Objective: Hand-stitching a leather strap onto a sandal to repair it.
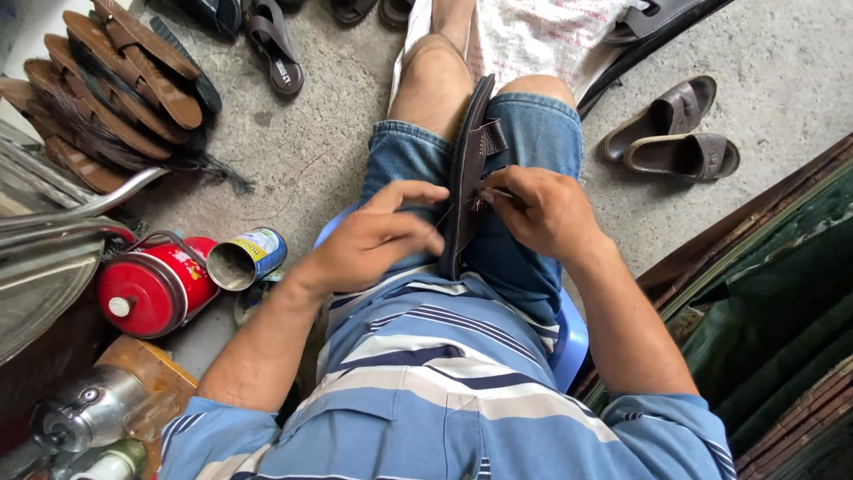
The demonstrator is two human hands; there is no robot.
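Head view: sandal [468,169], dark brown leather w/ strap and buckle, stands on edge, clamped betw. the person's knees, sole running from the knee end down to the lap. Person sits on a blue stool [569,342], denim shorts, blue striped shirt.

Left hand [378,240] lies on the left thigh just beside the sandal; index finger stretched out toward the sole edge, other fingers curled in. A thin thread [442,213] runs from its fingertips to the sandal; looks pinched betw. thumb and fingers, though can't tell for sure.

Right hand [538,212] rests on the right thigh, touching the sandal's far side. Fingers closed around a thin metal tool [491,193], prob. a needle or awl, tip at the sandal edge near the strap.

Concrete floor [338,133] all round. Upper left corner of floor: pile of brown sandals [107,89] stacked overlapping, plus a black one [274,49] apart from it. Left of the person's left arm: red canister [151,284] lying on its side, open tin can [244,260] touching it. Right of the knees: pair of grey-brown slip-ons [671,133], side by side. White printed sack [533,36] under the shins at the top edge. Lower left corner: metal fitting [84,409], unclear.
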